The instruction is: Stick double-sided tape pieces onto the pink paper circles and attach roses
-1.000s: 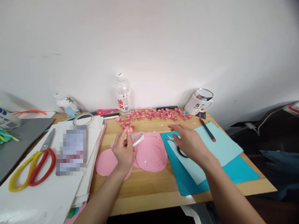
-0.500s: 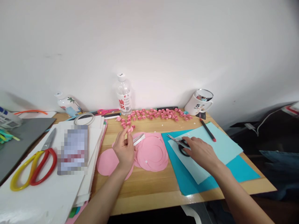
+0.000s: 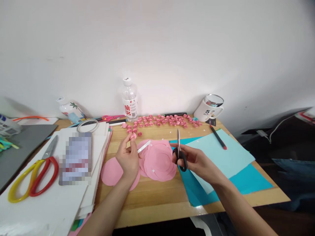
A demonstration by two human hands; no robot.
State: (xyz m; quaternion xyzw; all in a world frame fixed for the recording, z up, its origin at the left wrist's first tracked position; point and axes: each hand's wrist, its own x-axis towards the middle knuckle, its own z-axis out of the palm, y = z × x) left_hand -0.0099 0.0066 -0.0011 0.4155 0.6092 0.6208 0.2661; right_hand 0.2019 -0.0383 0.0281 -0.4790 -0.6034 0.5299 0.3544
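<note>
Black-handled scissors stand blades-up in your R hand, grip closed round the handles, prob. keeping tips clear, while your L hand pinches a pink paper pc. nr. the rolls.

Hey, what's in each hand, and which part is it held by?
Right hand: scissors, by the black handles. Left hand: small pink paper piece, pinched at its near side. Whether it also holds the white strip can't be told.

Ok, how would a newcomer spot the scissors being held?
On the wooden table, find the pink paper circles. At their right edge, the right hand holds the scissors. Black handles distinguish them from the red-and-yellow-handled pair at far left.
</note>
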